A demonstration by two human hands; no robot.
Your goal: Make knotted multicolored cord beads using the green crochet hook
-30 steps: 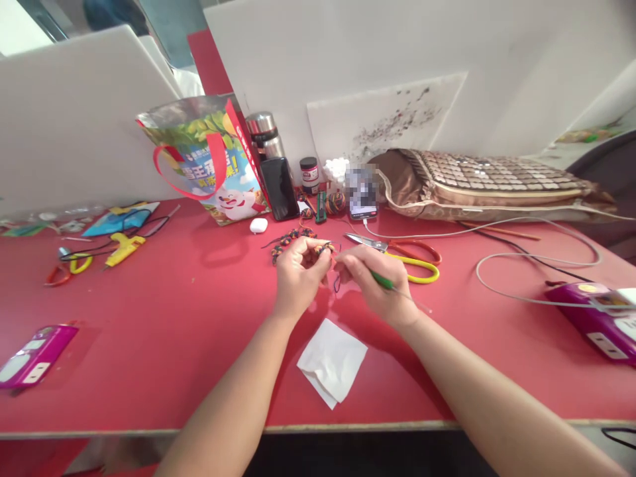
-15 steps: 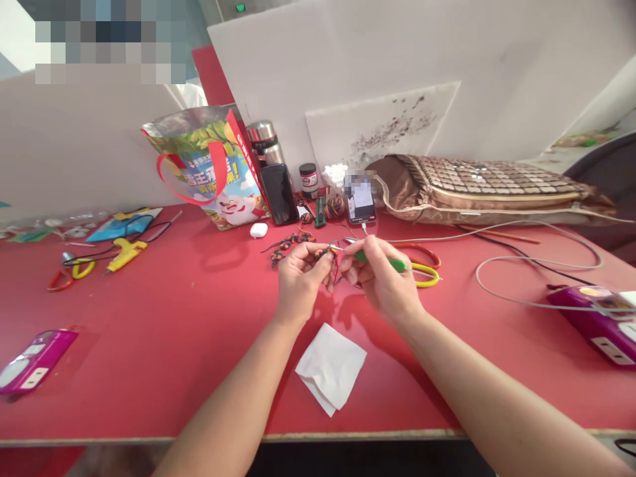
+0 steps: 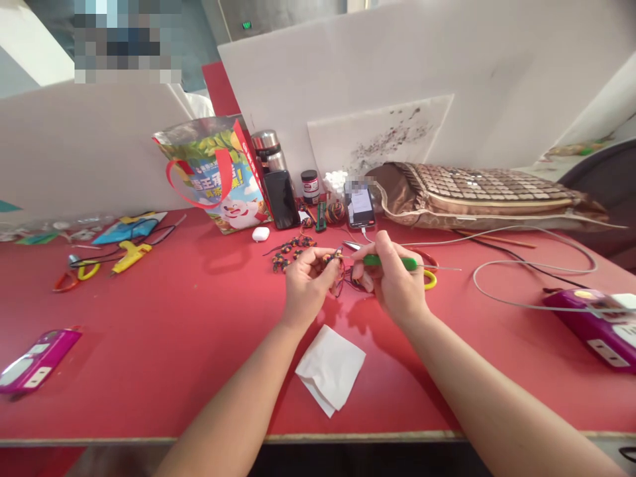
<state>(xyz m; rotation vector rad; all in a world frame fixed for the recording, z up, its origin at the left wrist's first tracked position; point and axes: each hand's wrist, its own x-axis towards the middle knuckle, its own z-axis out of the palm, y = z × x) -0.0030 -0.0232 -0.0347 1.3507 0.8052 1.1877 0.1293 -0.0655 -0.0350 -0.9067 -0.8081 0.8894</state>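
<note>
My left hand pinches a small piece of crochet work in orange, purple and dark yarn. Loose yarn dangles below its fingertips. My right hand is closed round the green handle of a crochet hook, whose thin metal end points left at the work. The hook's other end sticks out to the right. Whether the tip sits inside a stitch is too small to tell. Behind my left hand lies a curled strip of the same multicoloured crochet. Scissors with orange and yellow handles lie partly hidden behind my right hand.
A folded white tissue lies in front of my hands. Farther back stand a gift bag, a dark phone, a lit phone on a cable, and a yarn ball. Purple power strips flank the red table.
The hook has turned to lie nearly level, its rear end now showing right of my hand. Both hands have shifted slightly right in view, and the camera view has tilted a little.
</note>
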